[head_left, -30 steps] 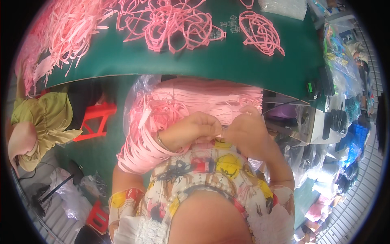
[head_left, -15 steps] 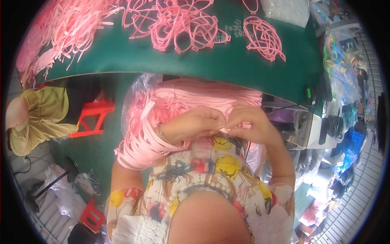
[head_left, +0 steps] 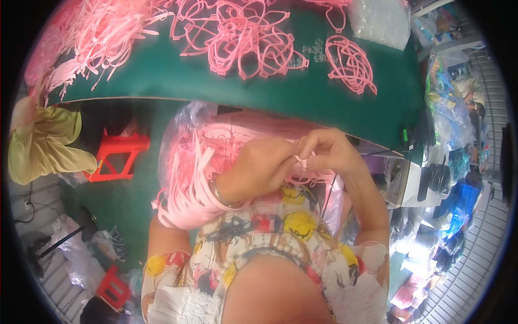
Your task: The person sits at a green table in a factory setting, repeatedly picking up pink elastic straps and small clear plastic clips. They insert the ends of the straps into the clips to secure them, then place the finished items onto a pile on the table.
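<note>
My left hand (head_left: 264,164) and my right hand (head_left: 333,152) meet in front of my chest, fingertips close together. Both are pinched on a narrow pink strap (head_left: 300,161), a short pale piece of which shows between them. Many pink strap loops (head_left: 186,202) hang round my left forearm, above a bracelet at the wrist. Under and behind the hands, a clear plastic bag (head_left: 171,132) holds a heap of flat pink straps (head_left: 237,132). The left fingertips are partly hidden behind the back of that hand.
On the green table (head_left: 216,89) lie tangled pink straps with loops (head_left: 243,43), a smaller pink bundle (head_left: 352,65), loose pink strips (head_left: 108,35) and a clear-wrapped pack (head_left: 380,21). A red stool (head_left: 120,154) and a person in yellow-green trousers (head_left: 48,143) are at left. Plastic bags (head_left: 450,108) crowd the right.
My left hand has rolled over, its back now facing up and its fingers more curled. My right fingers are more bent. The whole view has shifted slightly.
</note>
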`<state>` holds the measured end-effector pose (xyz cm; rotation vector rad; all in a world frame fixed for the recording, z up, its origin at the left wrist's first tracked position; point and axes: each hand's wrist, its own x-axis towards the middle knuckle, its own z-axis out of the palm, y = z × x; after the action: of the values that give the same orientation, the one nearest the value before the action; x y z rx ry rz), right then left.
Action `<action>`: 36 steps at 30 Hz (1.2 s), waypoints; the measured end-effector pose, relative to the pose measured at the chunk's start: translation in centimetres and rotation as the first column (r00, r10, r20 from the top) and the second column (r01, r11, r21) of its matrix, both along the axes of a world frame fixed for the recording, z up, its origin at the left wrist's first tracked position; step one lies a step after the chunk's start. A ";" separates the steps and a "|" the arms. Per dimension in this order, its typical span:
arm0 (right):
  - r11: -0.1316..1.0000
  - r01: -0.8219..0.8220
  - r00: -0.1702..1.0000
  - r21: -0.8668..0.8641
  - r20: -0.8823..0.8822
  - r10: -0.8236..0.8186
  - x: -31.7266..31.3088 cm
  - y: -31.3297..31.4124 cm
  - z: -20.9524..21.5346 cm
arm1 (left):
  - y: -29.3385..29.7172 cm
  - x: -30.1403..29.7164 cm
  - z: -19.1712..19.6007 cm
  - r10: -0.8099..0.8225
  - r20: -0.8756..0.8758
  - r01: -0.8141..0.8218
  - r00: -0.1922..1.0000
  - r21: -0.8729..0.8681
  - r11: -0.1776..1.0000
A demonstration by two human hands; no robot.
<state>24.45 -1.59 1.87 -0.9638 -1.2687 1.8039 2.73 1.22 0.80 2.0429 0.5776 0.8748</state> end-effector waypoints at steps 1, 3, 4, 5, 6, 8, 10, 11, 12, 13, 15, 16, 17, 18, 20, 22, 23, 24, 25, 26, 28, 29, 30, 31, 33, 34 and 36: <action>0.997 -0.011 1.000 0.081 0.008 0.010 -0.1 0.4 0.2 | -0.1 -0.2 0.3 0.010 0.003 -0.009 1.000 -0.107 0.994; 0.882 0.064 0.923 0.467 0.309 -0.230 -1.2 0.7 1.5 | 0.4 -1.3 1.2 -0.051 0.076 0.089 0.996 -0.678 0.729; 0.767 0.043 0.836 0.640 0.397 -0.378 -2.1 0.9 2.4 | 0.6 -2.1 1.7 -0.061 0.119 0.134 0.991 -0.870 0.475; 0.549 -0.051 0.655 0.834 0.443 -0.612 -2.9 0.7 3.4 | 0.7 -2.9 2.4 -0.030 0.185 0.177 0.982 -0.863 0.472; 0.561 -0.028 0.696 0.827 0.419 -0.583 -3.5 0.2 3.5 | 0.6 -3.3 2.7 0.054 0.291 0.242 0.955 -0.875 0.419; 0.591 0.013 0.768 0.807 0.371 -0.523 -4.4 -1.2 3.2 | 0.1 -3.8 3.3 0.232 0.473 0.392 0.850 -0.862 0.320; 0.803 -0.021 0.843 0.595 0.443 -0.306 -6.7 -2.5 2.3 | -0.1 -3.9 3.4 0.293 0.546 0.429 0.785 -0.820 0.378; 0.913 -0.020 0.889 0.408 0.424 -0.170 -7.6 -2.9 2.0 | -0.2 -3.7 3.2 0.338 0.524 0.356 0.782 -0.820 0.448; 0.978 -0.040 0.926 0.206 0.375 -0.041 -8.2 -3.0 1.7 | -0.2 -3.4 3.2 0.382 0.507 0.278 0.772 -0.811 0.514; 0.997 -0.076 0.952 -0.003 0.297 0.074 -8.8 -3.0 1.7 | 0.3 -3.2 3.4 0.411 0.483 0.107 0.773 -0.738 0.667; 0.999 -0.043 0.983 0.014 0.180 0.040 -9.2 -2.4 2.9 | 2.8 -4.2 0.8 0.392 0.363 0.046 0.845 -0.781 0.623; 1.000 -0.021 0.993 0.022 0.118 0.018 -9.5 -2.2 3.3 | 3.9 -4.3 -0.7 0.375 0.298 0.014 0.878 -0.798 0.602; 0.994 -0.049 0.997 0.102 0.066 0.042 -10.5 -1.7 3.0 | 4.3 -4.2 -1.3 0.205 0.164 -0.001 0.965 -0.777 0.629; 0.980 -0.071 0.997 0.187 0.019 0.069 -11.8 -1.0 2.6 | 4.3 -3.7 -2.2 0.131 0.189 0.033 0.973 -0.680 0.732; 0.972 -0.171 0.985 0.164 -0.006 0.174 -13.9 -0.2 3.2 | 3.4 -1.5 -4.5 -0.025 0.210 0.119 0.977 -0.452 0.884; 0.938 -0.341 0.940 -0.057 -0.011 0.341 -15.7 0.6 4.7 | 2.3 0.3 -6.3 -0.159 0.168 0.192 0.973 -0.199 0.961; 0.927 -0.364 0.930 0.089 0.089 0.356 -16.5 1.1 4.6 | 2.0 1.1 -6.8 -0.218 0.144 0.229 0.965 -0.065 0.971; 0.894 -0.387 0.918 0.227 0.188 0.350 -17.1 1.7 4.2 | 1.6 1.5 -7.2 -0.280 0.117 0.278 0.953 0.032 0.960; 0.839 -0.408 0.904 0.360 0.285 0.318 -17.2 2.0 4.4 | 0.9 2.1 -6.8 -0.349 0.077 0.341 0.934 0.105 0.934; 0.716 -0.444 0.861 0.538 0.478 0.175 -16.8 2.5 4.8 | 0.4 2.6 -6.3 -0.404 0.031 0.395 0.914 0.153 0.906; 0.363 -0.585 0.698 0.726 0.678 -0.232 -15.7 3.8 5.8 | -0.8 3.3 -5.3 -0.502 -0.078 0.507 0.861 0.192 0.840; 0.537 -0.498 0.675 0.681 0.693 -0.254 -15.4 4.1 6.0 | -1.3 3.3 -4.6 -0.527 -0.135 0.544 0.839 0.194 0.817; 0.578 -0.520 0.648 0.629 0.731 -0.213 -14.6 4.4 6.2 | -1.8 3.5 -3.7 -0.562 -0.184 0.590 0.807 0.192 0.784; 0.622 -0.540 0.615 0.567 0.770 -0.168 -13.6 5.0 6.1 | -2.0 3.8 -3.3 -0.587 -0.218 0.625 0.779 0.194 0.757; 0.649 -0.500 0.616 0.574 0.762 -0.199 -11.3 6.8 5.5 | -2.4 3.4 -1.5 -0.593 -0.265 0.643 0.760 0.174 0.746; 0.629 -0.448 0.639 0.635 0.720 -0.271 -9.8 8.4 4.3 | -2.4 2.9 -0.6 -0.569 -0.267 0.618 0.778 0.159 0.770; 0.735 -0.183 0.421 0.653 0.728 -0.541 -5.5 11.8 4.3 | -2.0 2.3 0.5 -0.559 -0.209 0.589 0.803 0.127 0.798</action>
<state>18.98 10.25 6.18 -1.6197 -2.1064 0.3592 5.04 -0.74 1.33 2.2840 -0.0727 0.4037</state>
